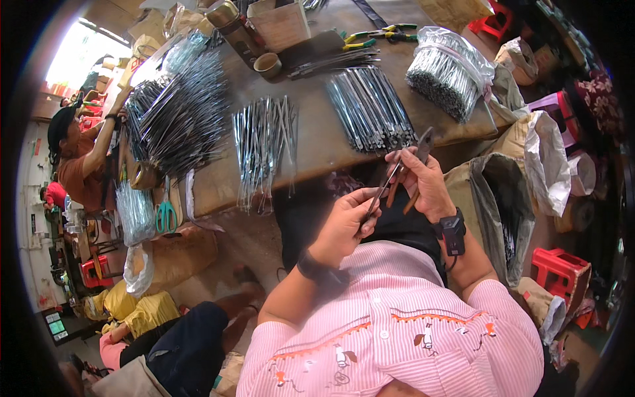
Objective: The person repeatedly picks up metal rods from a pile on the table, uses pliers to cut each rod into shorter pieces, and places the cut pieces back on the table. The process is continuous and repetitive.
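Note:
My left hand point(344, 223) pinches the lower end of a thin dark metal strip point(380, 193) in front of my lap. The strip's upper end runs to the fingertips of my right hand point(426, 184). That hand is closed around pliers point(426, 139) with brownish handles, their jaws pointing up past the fingers. Just beyond, at the table's near edge, lies a neat row of shiny metal strips point(370, 109). A looser bunch of strips point(263, 142) lies to its left, some ends jutting over the edge.
A big heap of strips point(182, 109) covers the table's left side; a bagged bundle point(446, 79) stands right. Behind are yellow-and-black pliers point(390, 32), a cup point(268, 64) and a flask point(228, 20). Teal scissors point(166, 217) hang left, near another person point(86, 159). An open sack point(473, 198) stands right.

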Tool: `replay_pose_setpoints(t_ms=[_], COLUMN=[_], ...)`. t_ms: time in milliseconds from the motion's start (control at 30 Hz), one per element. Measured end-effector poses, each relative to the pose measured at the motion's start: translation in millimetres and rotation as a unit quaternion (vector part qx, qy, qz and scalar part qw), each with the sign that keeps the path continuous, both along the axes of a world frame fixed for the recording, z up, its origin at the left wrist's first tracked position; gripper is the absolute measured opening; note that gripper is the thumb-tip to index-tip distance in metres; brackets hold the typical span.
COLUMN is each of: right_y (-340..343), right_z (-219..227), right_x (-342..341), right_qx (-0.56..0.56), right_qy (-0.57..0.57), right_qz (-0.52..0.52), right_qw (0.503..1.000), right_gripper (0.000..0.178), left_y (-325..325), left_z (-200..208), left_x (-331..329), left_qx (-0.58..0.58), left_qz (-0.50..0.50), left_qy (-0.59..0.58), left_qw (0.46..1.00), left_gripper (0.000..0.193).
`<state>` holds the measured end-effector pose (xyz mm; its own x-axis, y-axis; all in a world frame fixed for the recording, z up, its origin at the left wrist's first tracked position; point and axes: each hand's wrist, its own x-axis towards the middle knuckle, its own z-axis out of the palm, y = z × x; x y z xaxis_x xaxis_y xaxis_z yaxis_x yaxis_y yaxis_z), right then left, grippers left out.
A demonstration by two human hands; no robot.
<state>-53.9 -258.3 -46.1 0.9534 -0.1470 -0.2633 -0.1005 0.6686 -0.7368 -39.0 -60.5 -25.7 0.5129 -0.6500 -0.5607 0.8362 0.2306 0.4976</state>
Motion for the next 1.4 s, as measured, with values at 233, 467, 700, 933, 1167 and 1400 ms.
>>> replay_pose_setpoints(t_ms=[233, 467, 700, 933, 1167, 1400], right_y=[-11.0, -16.3, -10.2, -16.1, -16.0, -12.2], right_z=[-0.5, 4.2, 10.5, 9.9, 13.3, 18.5], right_x=[-19.3, -43.8, -42.6, -31.8, -33.5, -34.9], right_qx=[0.235, 0.158, -0.331, -0.610, -0.646, -0.661], right_qy=[0.099, 0.047, 0.000, -0.131, -0.129, -0.076], right_qz=[-0.003, 0.258, 0.279, 0.188, 0.181, 0.195], right_qw=[0.967, 0.952, 0.902, 0.758, 0.731, 0.720], right_gripper=[0.033, 0.044, 0.061, 0.040, 0.020, 0.018], left_y=[5.8, -0.3, 0.1, -0.1, 0.8, 7.7], left_z=[12.8, 23.9, 15.9, 13.2, 9.0, 26.1], left_x=[5.0, 6.6, 10.0, 10.9, 8.7, 11.7], left_qx=[0.071, 0.177, 0.170, 0.182, 0.163, 0.236], left_qz=[0.020, 0.034, 0.032, 0.055, 0.032, -0.031], left_qy=[-0.241, -0.415, -0.485, -0.529, -0.446, -0.437], left_qw=[0.968, 0.892, 0.857, 0.827, 0.879, 0.867], left_gripper=[0.018, 0.019, 0.022, 0.017, 0.017, 0.022])
